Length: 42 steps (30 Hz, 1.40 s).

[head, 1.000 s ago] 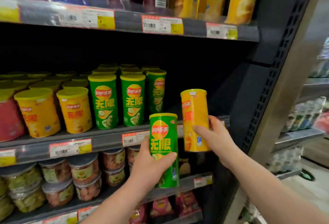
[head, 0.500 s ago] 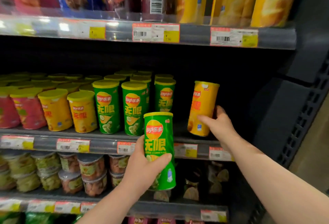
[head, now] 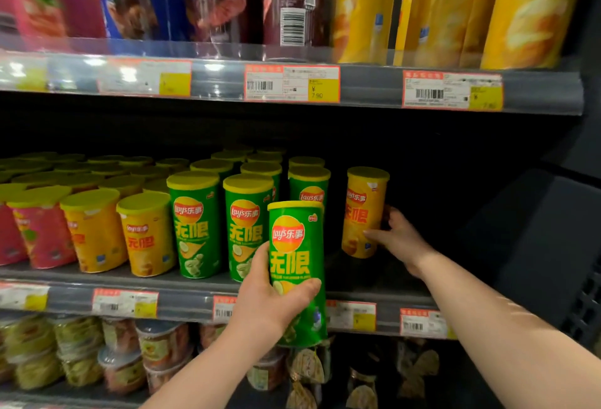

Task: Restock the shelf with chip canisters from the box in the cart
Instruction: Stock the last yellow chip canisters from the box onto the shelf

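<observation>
— Which can goes in next?
— My guess is the green can (head: 297, 265), centre of the frame. The left hand (head: 270, 306) is wrapped round its lower half. It stands upright, out in front of the shelf (head: 387, 281).
— And the gap?
— Behind it and a touch to the right. There's bare board between the green row (head: 195, 223) and the yellow can (head: 364, 213) at right of centre.
— Is that yellow one set down?
— Can't tell. It leans slightly, base right at the board. The right hand (head: 400, 241) curls round its lower right side, deeper in than the left.
— Room to work?
— Dark and open to the right, and the shelf above (head: 369, 85) sits well over the lids.
</observation>
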### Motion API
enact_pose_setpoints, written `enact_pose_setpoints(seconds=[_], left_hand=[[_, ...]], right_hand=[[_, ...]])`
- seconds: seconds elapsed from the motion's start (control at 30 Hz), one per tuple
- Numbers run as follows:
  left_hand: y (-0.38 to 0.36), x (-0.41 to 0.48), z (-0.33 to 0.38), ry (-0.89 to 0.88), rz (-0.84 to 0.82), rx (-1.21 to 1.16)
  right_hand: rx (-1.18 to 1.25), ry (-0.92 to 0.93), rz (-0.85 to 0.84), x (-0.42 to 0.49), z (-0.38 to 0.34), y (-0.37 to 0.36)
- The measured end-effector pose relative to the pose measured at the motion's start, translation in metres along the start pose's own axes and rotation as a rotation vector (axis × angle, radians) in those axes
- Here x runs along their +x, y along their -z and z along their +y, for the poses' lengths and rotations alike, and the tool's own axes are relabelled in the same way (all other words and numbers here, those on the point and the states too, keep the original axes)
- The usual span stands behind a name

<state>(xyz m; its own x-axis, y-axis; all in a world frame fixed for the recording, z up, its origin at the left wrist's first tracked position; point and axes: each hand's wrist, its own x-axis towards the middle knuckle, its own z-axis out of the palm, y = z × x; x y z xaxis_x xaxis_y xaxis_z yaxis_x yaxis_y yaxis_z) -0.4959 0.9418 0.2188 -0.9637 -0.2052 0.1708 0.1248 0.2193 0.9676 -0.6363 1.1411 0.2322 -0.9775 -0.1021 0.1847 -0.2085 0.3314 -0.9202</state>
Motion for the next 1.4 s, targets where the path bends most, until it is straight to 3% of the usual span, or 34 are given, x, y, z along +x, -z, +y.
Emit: enact_pose_setpoints(seconds=[0.13,0.3,0.37,0.47,0.53,0.8,0.97,1.07,1.23,1.4], left_hand=[[-0.002,0.010,0.003,-0.032,-0.039,-0.062],[-0.010,0.019,0.007,-0.105,-0.100,-0.111],[-0.015,0.023,0.009,-0.160,-0.105,-0.086],[-0.020,0.028,0.012,-0.233,-0.104,-0.073],[-0.023,0.032,0.013,-0.282,-0.093,-0.018],[-0.011,0.030,-0.011,-0.355,0.011,0.281],[0.009,0.025,-0.050,-0.668,0.113,0.698],[0.015,0.030,-0.069,-0.761,0.074,0.899],[0.014,0.034,-0.078,-0.806,0.109,0.908],[0.013,0.034,-0.080,-0.810,0.130,0.902]], right_hand=[[-0.008,0.012,-0.023,0.013,0.004,-0.002],[-0.021,0.020,0.342,0.004,-0.007,-0.013],[0.116,0.105,0.258,-0.013,-0.021,-0.015],[0.249,0.056,-0.181,-0.046,-0.040,-0.023],[0.221,0.050,-0.333,-0.058,-0.047,-0.031],[0.112,0.059,-0.104,-0.050,-0.046,-0.049],[0.107,0.040,-0.071,-0.044,-0.042,-0.061],[0.091,0.036,-0.079,-0.044,-0.037,-0.068],[-0.156,0.037,-0.076,-0.046,-0.024,-0.069],[-0.192,0.066,-0.091,-0.040,-0.019,-0.071]])
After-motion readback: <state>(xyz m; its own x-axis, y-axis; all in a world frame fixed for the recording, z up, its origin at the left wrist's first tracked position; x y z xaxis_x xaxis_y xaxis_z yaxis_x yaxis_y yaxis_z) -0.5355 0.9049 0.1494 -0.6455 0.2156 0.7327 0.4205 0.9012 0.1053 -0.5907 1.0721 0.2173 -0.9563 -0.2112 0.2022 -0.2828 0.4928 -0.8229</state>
